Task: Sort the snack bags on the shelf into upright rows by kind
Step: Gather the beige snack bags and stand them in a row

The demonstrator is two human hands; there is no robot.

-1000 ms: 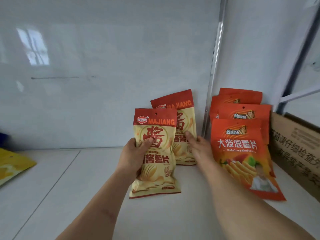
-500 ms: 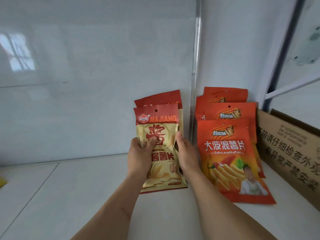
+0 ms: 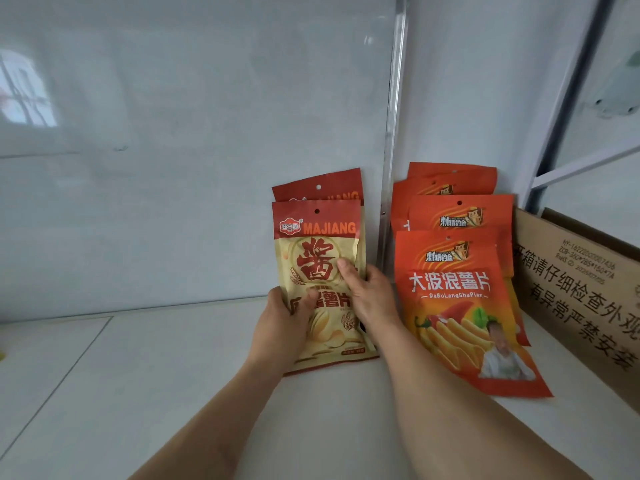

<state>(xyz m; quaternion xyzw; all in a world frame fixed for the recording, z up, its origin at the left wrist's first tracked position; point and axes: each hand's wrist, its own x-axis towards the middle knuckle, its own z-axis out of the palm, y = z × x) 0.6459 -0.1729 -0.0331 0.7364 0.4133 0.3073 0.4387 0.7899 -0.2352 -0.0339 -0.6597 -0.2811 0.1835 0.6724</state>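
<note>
While upright, both hands round MAJIANG bag (image 3: pixel 320 258)

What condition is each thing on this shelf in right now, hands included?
Front MAJIANG bag: upright, held by both hands.
Rear MAJIANG bag: upright behind it, against the wall.
Orange bags: overlapping row, leaning back.
Cardboard box: flap open.
Left hand: gripping bag's left edge.
Right hand: gripping bag's right edge.

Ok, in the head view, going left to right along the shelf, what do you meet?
Left hand → front Majiang bag → right hand → upright metal strip → front orange chip bag → cardboard box.
</note>
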